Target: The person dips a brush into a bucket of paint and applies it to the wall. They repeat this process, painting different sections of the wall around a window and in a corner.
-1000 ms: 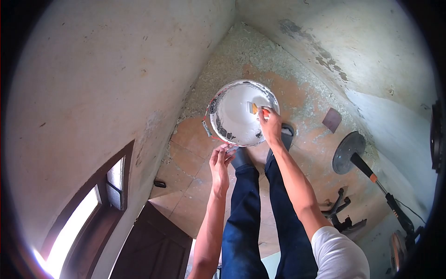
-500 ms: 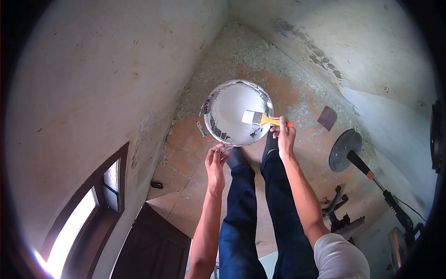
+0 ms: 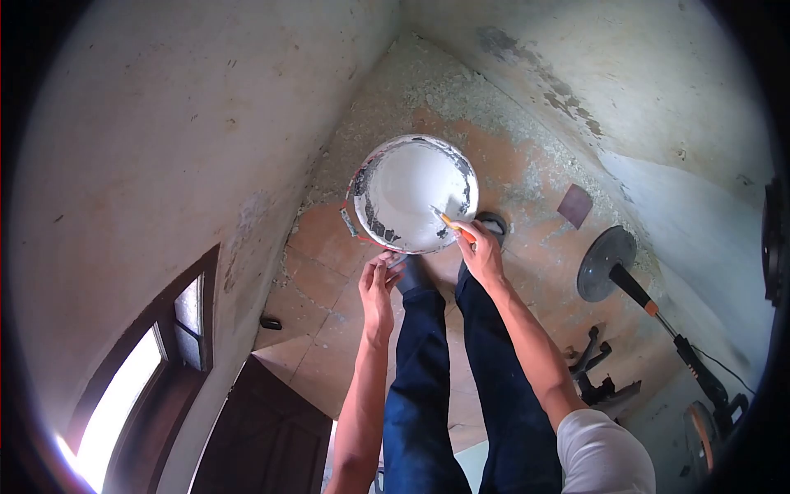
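Observation:
A white bucket (image 3: 471,193) of white paint stands by my feet, its rim streaked with dark patches and its wire handle hanging at the left. My right hand (image 3: 484,255) is closed around the orange handle of a paintbrush (image 3: 449,221). The brush is seen nearly edge-on, its bristle end inside the bucket opening near the right front rim. Close below the front rim, my left hand (image 3: 377,284) holds nothing visible, its fingers loosely bent and apart.
Rough walls meet in a corner beyond the bucket. On the right are a square of sandpaper (image 3: 575,206), a long-handled wall sander (image 3: 607,263) and a black wheeled base (image 3: 591,358). A small black object (image 3: 271,323) lies left, near a dark door (image 3: 263,428).
My right hand has moved left and down, and the paintbrush has turned from flat to edge-on, its bristles lower in the bucket. My left hand has barely shifted.

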Demonstrator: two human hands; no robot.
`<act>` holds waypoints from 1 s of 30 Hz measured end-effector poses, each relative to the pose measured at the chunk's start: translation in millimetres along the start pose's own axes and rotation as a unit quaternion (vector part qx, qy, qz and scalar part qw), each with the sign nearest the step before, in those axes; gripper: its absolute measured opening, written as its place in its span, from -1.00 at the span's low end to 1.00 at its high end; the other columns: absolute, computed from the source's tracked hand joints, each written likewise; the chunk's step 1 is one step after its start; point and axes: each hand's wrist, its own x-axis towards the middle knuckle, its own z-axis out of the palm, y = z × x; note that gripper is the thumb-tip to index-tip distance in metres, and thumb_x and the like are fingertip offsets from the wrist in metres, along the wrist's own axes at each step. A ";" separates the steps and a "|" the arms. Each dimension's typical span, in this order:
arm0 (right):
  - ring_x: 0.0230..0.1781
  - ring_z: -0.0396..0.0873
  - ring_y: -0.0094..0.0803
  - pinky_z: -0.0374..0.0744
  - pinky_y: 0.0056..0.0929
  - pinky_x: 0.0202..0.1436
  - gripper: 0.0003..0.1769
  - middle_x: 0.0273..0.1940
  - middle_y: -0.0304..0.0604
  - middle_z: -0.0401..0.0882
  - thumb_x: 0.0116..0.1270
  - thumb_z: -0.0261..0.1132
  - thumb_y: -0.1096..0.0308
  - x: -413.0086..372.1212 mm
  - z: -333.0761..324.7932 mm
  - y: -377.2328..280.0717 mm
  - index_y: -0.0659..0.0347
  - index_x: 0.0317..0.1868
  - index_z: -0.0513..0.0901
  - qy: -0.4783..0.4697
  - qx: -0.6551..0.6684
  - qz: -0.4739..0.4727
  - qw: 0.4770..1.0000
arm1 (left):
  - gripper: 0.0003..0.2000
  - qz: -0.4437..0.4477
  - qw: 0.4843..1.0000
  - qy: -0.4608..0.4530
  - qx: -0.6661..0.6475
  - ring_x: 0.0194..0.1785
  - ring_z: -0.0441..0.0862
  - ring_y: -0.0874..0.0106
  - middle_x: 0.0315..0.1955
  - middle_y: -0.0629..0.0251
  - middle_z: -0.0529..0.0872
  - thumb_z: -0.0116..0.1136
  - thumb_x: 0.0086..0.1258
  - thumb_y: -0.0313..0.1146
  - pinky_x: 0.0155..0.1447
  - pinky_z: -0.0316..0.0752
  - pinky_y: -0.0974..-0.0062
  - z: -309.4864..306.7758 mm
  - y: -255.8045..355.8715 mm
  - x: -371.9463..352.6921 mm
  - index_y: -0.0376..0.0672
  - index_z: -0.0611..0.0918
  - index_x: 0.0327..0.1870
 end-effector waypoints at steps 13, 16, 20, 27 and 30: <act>-0.03 0.82 0.02 0.71 -0.17 0.01 -0.70 0.05 0.09 0.85 0.67 0.39 0.35 -0.2 7.1 7.8 0.21 0.31 0.77 -0.015 0.019 0.019 1.000 | -0.66 -0.045 0.999 -0.014 0.007 0.21 0.82 0.29 0.22 0.13 0.84 0.15 0.84 -0.11 0.34 0.65 0.27 3.7 -30.4 -18.2 -0.20 0.70 0.29; 0.02 0.83 0.01 0.72 -0.16 0.07 -0.70 0.08 0.09 0.85 0.67 0.39 0.34 -0.6 4.3 1.7 0.21 0.30 0.77 -0.001 0.036 0.030 0.999 | -0.66 -0.044 0.999 -0.013 0.013 0.21 0.82 0.29 0.22 0.12 0.84 0.15 0.84 -0.10 0.34 0.64 0.28 4.1 -26.2 -14.7 -0.20 0.70 0.29; 0.01 0.83 0.05 0.74 -0.15 0.05 -0.70 0.09 0.06 0.85 0.63 0.42 0.34 -4.9 3.0 4.7 0.13 0.29 0.77 -0.010 -0.009 0.030 0.999 | -0.66 -0.029 0.999 -0.019 0.029 0.19 0.82 0.31 0.19 0.13 0.85 0.13 0.84 -0.11 0.33 0.65 0.28 4.7 -16.6 -9.1 -0.20 0.69 0.30; 0.01 0.83 -0.01 0.74 -0.20 0.03 -0.70 0.07 0.05 0.84 0.66 0.40 0.36 -7.8 3.5 4.6 0.20 0.30 0.77 0.028 0.075 -0.019 0.997 | -0.64 -0.016 0.998 -0.028 0.052 0.23 0.81 0.29 0.20 0.14 0.81 0.08 0.87 -0.11 0.38 0.65 0.27 4.4 -5.8 -3.6 -0.24 0.67 0.31; -0.09 0.80 -0.12 0.71 -0.24 -0.01 -0.72 -0.01 0.01 0.81 0.68 0.39 0.33 -8.0 11.1 22.4 0.19 0.28 0.80 0.006 -0.014 -0.009 1.000 | -0.64 -0.018 0.998 -0.025 0.061 0.24 0.81 0.29 0.20 0.13 0.81 0.07 0.87 -0.12 0.39 0.64 0.26 3.9 -9.0 -6.2 -0.24 0.67 0.32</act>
